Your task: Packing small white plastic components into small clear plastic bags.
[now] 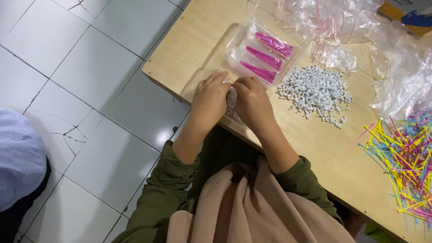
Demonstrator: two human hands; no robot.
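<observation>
Pinching a small clear bag (231,101) of white clips, both hands' fingers (223,81) meet — pink bundles fill the tray (236,42).

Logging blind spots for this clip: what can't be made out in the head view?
- Small clear bag: pinched between left hand and right hand; the hands hide most of it, so its contents are unclear.
- Fingertips of both hands: curled together, exact grip hidden.
- Coloured sticks: pile cut off by the right edge.
- Blue object: cut off at the top right corner, kind unclear.
- White pieces: too small to tell their shape.
</observation>
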